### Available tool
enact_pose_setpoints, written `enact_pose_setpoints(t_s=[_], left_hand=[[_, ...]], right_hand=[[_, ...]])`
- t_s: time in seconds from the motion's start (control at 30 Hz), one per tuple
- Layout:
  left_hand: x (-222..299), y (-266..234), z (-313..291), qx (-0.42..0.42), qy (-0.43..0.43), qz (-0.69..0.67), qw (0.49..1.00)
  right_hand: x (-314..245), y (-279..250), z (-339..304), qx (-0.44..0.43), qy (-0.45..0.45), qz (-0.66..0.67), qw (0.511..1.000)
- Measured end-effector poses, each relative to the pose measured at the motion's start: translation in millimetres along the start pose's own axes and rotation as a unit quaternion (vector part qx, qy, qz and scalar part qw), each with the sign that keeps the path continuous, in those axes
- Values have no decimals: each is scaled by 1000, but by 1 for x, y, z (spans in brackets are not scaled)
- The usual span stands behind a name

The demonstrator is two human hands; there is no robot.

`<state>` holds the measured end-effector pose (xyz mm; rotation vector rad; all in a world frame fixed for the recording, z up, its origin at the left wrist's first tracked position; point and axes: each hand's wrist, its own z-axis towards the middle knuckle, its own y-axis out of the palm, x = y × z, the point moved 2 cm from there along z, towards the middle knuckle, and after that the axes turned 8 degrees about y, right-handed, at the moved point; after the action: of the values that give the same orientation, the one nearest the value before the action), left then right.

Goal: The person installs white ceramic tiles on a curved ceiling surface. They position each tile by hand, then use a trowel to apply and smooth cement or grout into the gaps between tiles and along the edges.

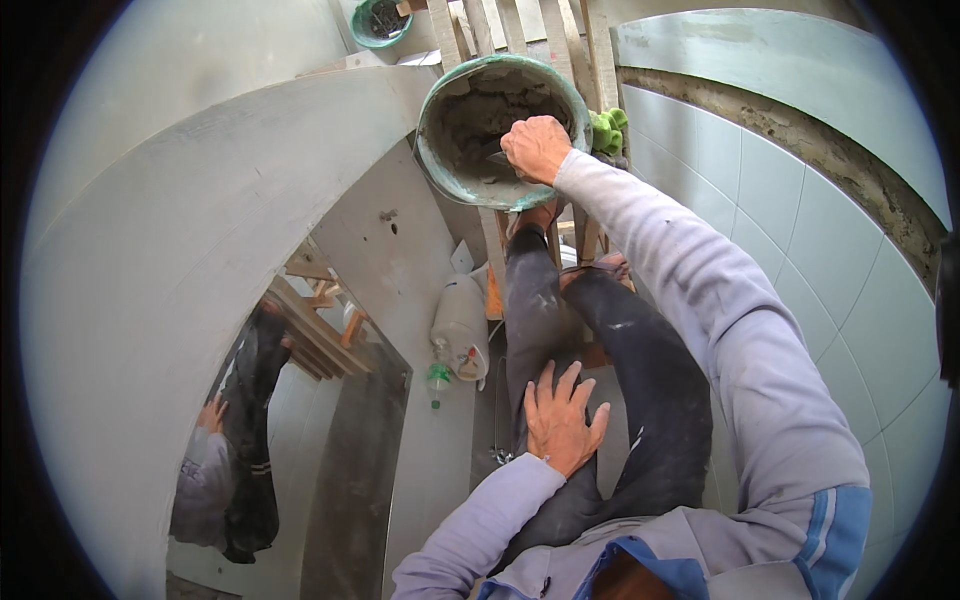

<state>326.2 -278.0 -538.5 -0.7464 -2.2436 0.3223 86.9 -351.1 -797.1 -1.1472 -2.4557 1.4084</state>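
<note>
My right hand [537, 150] reaches over the near right side of a green bucket [437, 172], its fingers wrapped round a tool. A short piece of thin grey blade, like a trowel [497, 158], shows beside the knuckles; the handle is hidden in the fist. Grey wet mortar [490, 117] coats the bucket's inside and lies in its bottom. My left hand [565, 420] rests on my left leg with fingers spread, holding nothing.
Wooden slats [515, 28] carry the bucket and my feet. A green cloth [608, 130] lies right of it, near the tiled wall [780, 200]. At the far left stands a smaller green bucket [380, 22]. Below are a pale sack-like container [460, 320], a plastic bottle [438, 378] and a mirror [340, 460].
</note>
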Motion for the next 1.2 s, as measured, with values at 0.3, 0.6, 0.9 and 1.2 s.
enact_pose_setpoints(t_s=[0.3,0.6,0.9,1.2], left_hand=[[-1,-4,-3,5,2,1,1000],[3,-8,0,14,37,24,999],[-11,18,-6,54,194,40,979],[-1,-9,55,-71,140,77,985]], right_hand=[[-21,30,10,-17,-45,-6,999],[63,-6,17,-249,-114,224,935],[100,-187,-294,-158,-58,705,689],[69,-371,-573,215,-8,833,509]])
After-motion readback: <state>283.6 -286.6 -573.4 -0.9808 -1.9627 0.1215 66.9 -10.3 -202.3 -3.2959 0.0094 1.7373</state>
